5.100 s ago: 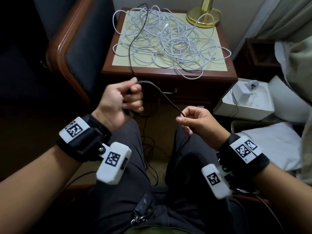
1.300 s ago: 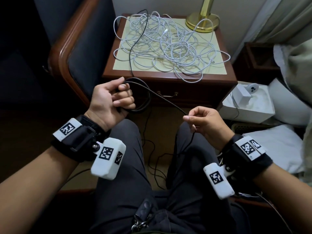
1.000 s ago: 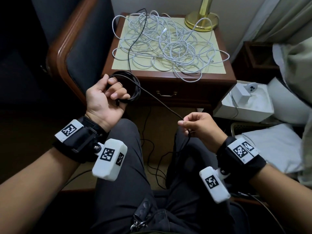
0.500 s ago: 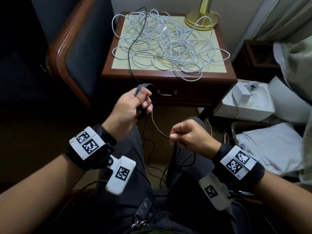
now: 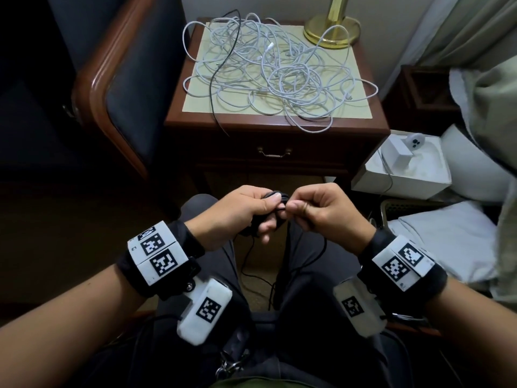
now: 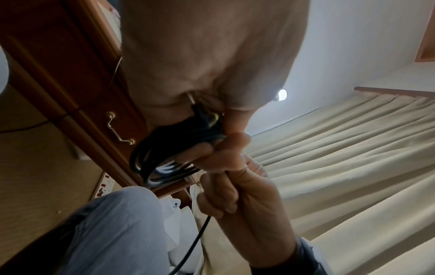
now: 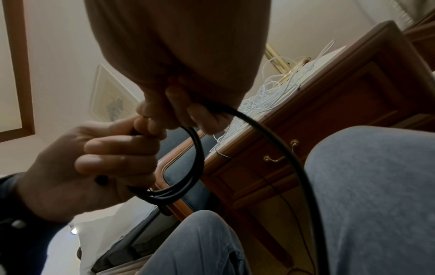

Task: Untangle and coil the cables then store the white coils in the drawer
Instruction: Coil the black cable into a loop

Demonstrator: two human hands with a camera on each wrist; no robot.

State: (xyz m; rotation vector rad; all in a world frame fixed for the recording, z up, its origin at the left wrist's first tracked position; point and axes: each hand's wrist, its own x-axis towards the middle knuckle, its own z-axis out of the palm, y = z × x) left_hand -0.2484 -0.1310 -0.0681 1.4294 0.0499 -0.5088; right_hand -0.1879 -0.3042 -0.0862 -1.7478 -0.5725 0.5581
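Observation:
A small coil of black cable [image 5: 275,196] sits above my lap, and my left hand [image 5: 268,209] grips it with curled fingers. My right hand [image 5: 296,208] pinches a strand of the same black cable against the coil. In the left wrist view the black coil [image 6: 164,154] shows several loops. The right wrist view shows the loose black cable [image 7: 289,158] arcing down past my knee. More black cable hangs between my legs to the floor. A tangle of white cables [image 5: 268,71] lies on the nightstand [image 5: 279,127], whose drawer [image 5: 274,154] is closed.
A brass lamp base [image 5: 331,30] stands at the nightstand's back right corner. A black cable [image 5: 221,88] crosses the white tangle and drops over the front edge. A dark chair [image 5: 112,88] is to the left. A white box [image 5: 402,169] and bedding lie to the right.
My hands have come together over my lap. The left hand dropped from near the nightstand with the coil, and the right hand brought its strand up against the coil.

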